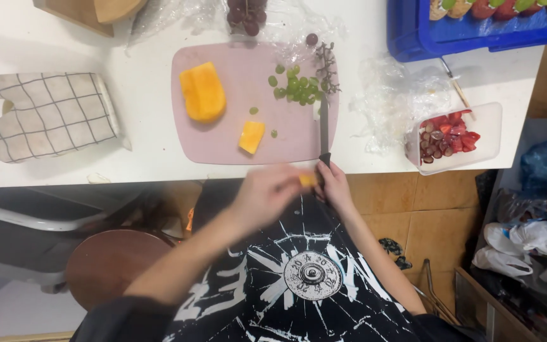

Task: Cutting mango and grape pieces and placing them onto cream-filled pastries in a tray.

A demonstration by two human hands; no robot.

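White counter with a pink cutting board, seen from above.

Left on the counter lies a checked oven mitt; far right sits a blue crate, nearer a clear tub of cut strawberries and grapes. On the board: a large orange fruit chunk, a smaller piece, halved green grapes. Near the edge, the left hand pinches a small orange piece; the right hand grips a knife.

A home kitchen — cutting board, oven mitt, cut fruit.
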